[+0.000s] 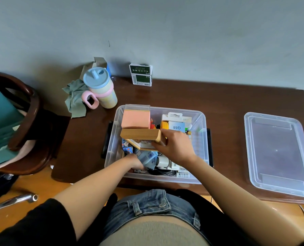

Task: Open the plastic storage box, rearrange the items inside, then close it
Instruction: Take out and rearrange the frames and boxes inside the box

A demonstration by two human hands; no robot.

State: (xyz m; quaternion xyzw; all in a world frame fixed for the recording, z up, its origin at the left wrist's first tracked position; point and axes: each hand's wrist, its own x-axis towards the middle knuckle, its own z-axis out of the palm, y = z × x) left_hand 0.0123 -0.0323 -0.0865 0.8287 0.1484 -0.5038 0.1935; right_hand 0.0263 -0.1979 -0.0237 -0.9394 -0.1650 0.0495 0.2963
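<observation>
The clear plastic storage box [201, 119] stands open on the brown desk, full of small items. Its clear lid [278, 153] lies flat on the desk to the right. My right hand [176, 146] grips a tan wooden box [140, 136] by its right end, held tilted above the middle of the storage box. My left hand [135, 161] reaches into the box's near left part and holds a blue packet [146, 157]. A pink block in a clear case [136, 118] stands at the box's far left. A white and blue package [177, 124] leans at the far right inside.
A pastel tumbler with a blue lid and pink handle [100, 89] stands left of the box, beside a crumpled green cloth [75, 98]. A green and white carton [141, 74] stands by the wall. A dark wooden chair [29, 121] is at the left.
</observation>
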